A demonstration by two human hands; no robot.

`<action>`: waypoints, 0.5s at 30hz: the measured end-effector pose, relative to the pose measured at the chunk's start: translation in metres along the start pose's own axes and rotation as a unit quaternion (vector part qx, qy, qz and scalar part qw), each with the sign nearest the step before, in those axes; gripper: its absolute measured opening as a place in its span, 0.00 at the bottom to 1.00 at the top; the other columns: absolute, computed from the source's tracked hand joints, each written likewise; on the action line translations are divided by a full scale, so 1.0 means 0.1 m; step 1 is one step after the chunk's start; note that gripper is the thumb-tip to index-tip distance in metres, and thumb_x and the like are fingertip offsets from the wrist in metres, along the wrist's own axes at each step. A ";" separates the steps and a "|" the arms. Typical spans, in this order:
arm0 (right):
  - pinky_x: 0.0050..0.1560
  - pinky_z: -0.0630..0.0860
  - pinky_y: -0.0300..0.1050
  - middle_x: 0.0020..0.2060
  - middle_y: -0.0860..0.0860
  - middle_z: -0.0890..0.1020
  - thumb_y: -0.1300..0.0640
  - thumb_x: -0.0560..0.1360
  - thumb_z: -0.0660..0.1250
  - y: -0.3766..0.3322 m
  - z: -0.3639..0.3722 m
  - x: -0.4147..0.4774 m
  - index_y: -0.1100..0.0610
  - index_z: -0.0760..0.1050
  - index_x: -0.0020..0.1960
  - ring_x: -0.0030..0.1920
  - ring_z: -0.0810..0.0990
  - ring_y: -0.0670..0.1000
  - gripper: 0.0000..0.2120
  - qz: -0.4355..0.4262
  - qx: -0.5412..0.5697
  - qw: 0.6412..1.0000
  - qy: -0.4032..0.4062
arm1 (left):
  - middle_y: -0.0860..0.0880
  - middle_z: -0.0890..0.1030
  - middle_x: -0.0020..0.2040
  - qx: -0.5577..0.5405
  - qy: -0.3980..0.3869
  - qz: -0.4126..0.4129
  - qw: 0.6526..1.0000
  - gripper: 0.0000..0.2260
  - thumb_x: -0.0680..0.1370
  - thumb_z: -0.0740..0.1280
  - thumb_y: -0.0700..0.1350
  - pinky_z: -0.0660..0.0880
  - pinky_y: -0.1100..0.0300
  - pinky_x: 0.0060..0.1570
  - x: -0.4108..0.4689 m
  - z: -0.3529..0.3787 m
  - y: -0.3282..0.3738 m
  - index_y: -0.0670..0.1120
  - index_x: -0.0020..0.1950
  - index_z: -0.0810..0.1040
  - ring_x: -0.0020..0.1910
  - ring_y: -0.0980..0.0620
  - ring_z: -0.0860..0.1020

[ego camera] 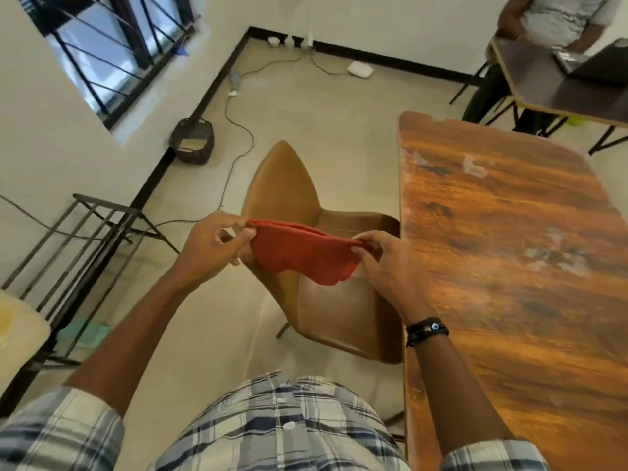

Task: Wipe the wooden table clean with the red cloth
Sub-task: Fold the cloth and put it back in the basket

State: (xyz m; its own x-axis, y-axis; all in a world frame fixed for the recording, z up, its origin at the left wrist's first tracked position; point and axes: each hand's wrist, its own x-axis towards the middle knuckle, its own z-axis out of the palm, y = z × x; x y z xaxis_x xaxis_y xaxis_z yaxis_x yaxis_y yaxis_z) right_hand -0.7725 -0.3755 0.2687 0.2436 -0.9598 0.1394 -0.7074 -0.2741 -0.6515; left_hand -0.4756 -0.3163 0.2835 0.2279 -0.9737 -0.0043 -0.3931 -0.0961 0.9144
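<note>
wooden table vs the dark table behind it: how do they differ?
The wooden table is orange-brown grain with whitish smudges; the dark table is plain dark brown with a pale edge. The wooden table lies close to the camera; the dark table stands farther off, holding a laptop, with a person behind it. Both have flat tops.

bare wooden table [509,266] top open to reach, tan chair [306,198] against its left edge — crowding that side
</note>
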 end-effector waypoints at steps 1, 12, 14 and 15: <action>0.43 0.72 0.26 0.40 0.34 0.78 0.55 0.77 0.70 -0.10 0.04 0.02 0.47 0.81 0.52 0.45 0.76 0.32 0.05 -0.013 0.000 1.000 -0.006 | 0.47 0.82 0.43 0.006 0.008 0.002 1.000 0.04 0.78 0.70 0.42 0.79 0.56 0.30 -0.04 -0.10 -0.04 0.49 0.45 0.84 0.28 0.53 0.79; 0.44 0.78 0.31 0.40 0.39 0.82 0.58 0.75 0.73 -1.36 0.70 0.06 0.46 0.78 0.46 0.44 0.82 0.41 0.07 -0.117 0.087 0.986 -0.087 | 0.38 0.85 0.44 -0.154 0.169 -0.127 0.965 0.05 0.78 0.70 0.36 0.83 0.62 0.44 -0.65 -1.19 -0.47 0.43 0.52 0.82 0.39 0.53 0.85; 0.44 0.80 0.33 0.39 0.40 0.82 0.57 0.75 0.73 -1.61 0.85 0.06 0.46 0.78 0.45 0.43 0.82 0.41 0.08 -0.125 0.082 0.982 -0.113 | 0.39 0.86 0.43 -0.154 0.203 -0.123 0.959 0.05 0.76 0.73 0.40 0.83 0.62 0.43 -0.79 -1.41 -0.53 0.45 0.51 0.83 0.40 0.52 0.85; 0.44 0.81 0.35 0.38 0.41 0.82 0.58 0.75 0.74 -1.73 0.94 0.06 0.46 0.78 0.44 0.42 0.82 0.42 0.08 -0.127 0.083 0.980 -0.128 | 0.41 0.86 0.41 -0.145 0.220 -0.122 0.957 0.06 0.75 0.75 0.42 0.83 0.61 0.43 -0.86 -1.52 -0.57 0.46 0.51 0.83 0.41 0.52 0.86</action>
State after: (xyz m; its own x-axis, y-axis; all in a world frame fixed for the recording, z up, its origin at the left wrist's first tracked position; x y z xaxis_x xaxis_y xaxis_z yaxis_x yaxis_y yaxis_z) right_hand -0.5866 -0.3283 0.3120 0.5714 -0.8093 0.1360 -0.4900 -0.4694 -0.7345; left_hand -0.3375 -0.1959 0.2930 0.6596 -0.7421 -0.1196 -0.0306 -0.1855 0.9822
